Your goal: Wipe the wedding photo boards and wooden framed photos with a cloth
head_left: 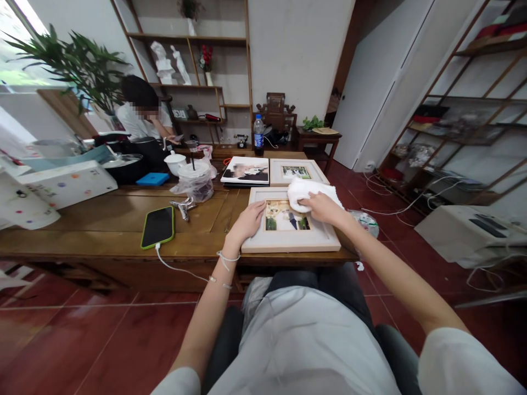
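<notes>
A white picture frame [288, 241] with a small photo [284, 216] in its middle lies flat before me on the wooden table. My left hand [250, 218] rests on the frame's left edge, fingers stretched out flat. On the upper right of the frame, my right hand [323, 206] presses a white cloth [307, 192], its fingers bent over it. The cloth covers the frame's top right part. Just behind lies a second white picture frame [319, 171], and left of that a photo book [242, 171] with a picture on its cover.
Left on the table [119, 211] lie a green-cased phone [158, 226] on a charging cable and a metal clamp-like item [184, 207]. Farther back stand a bagged cup [195, 178], a blue box [152, 179] and a bottle [258, 134]. Another person [144, 115] sits at the far left.
</notes>
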Available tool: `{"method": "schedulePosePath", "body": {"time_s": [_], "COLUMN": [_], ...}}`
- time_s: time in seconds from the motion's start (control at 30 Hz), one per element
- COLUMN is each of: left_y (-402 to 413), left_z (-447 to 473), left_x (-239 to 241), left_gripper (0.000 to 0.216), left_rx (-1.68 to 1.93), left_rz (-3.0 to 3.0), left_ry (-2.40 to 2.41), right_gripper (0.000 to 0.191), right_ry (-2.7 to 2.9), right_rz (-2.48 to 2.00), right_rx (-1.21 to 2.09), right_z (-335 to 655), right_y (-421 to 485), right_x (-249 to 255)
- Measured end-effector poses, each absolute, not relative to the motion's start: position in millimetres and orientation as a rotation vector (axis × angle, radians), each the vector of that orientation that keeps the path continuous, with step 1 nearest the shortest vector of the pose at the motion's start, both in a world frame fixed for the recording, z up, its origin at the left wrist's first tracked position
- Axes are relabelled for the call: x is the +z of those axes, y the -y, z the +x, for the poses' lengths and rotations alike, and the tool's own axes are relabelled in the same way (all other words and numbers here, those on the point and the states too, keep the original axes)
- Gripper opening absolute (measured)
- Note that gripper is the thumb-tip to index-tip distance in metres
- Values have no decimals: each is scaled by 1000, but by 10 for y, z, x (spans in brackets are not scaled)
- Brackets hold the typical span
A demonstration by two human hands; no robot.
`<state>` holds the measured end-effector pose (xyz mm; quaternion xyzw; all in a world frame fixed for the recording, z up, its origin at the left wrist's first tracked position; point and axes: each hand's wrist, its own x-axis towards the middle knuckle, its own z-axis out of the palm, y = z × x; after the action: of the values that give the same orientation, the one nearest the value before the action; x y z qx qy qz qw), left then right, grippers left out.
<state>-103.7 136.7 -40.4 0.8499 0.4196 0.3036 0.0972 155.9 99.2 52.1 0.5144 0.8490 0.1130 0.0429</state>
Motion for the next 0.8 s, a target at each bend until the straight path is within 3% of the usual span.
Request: {"method": "schedulePosePath", "body": {"time_s": [0.4,0.8], "left_y": [-1318,-1326], "left_z": [-1048,-1060], "left_x": [-333,-341], "left_gripper": [42,44], "left_rx": [858,834], "left_rz": [2567,2561], "left_ry": [-1211,-1221], "right_gripper": [59,61], "right_ry": [-2600,-2849], "right_rz": [1424,1689], "right_rx": [78,339], "right_z": [1285,1668], "right_y": [112,-1169], "right_x": [822,297]}}
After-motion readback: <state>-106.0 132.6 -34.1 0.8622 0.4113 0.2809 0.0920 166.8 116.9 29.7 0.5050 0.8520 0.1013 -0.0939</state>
